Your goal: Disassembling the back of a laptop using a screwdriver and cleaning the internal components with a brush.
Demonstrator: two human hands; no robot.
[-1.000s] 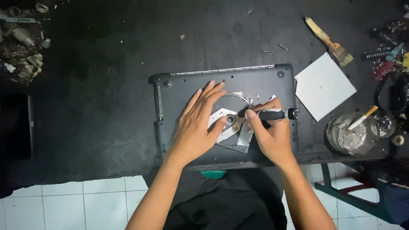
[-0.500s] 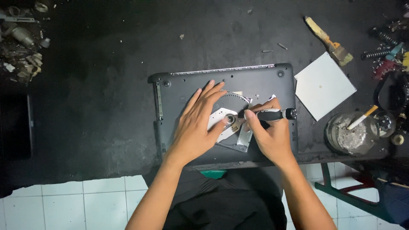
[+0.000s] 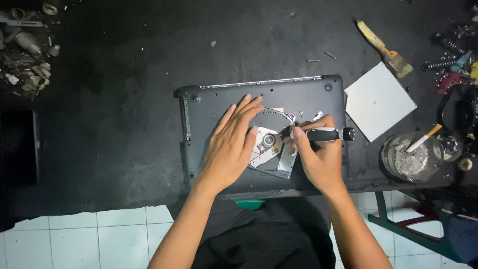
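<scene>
A dark laptop base [image 3: 303,94] lies upside down on the black bench. On it rests an opened optical drive mechanism [image 3: 271,144] with a silver hub and metal plates. My left hand [image 3: 229,147] lies flat on the drive's left part, fingers spread. My right hand [image 3: 318,154] grips a black-and-white handled screwdriver [image 3: 326,133], held sideways with its tip pointing left at the drive's hub.
A grey square plate [image 3: 379,101] lies right of the laptop. A glass ashtray [image 3: 409,158] with a cigarette stands near the bench's right front edge. A brush [image 3: 383,49], springs and small tools [image 3: 450,50] lie at back right, scrap parts [image 3: 25,55] at back left.
</scene>
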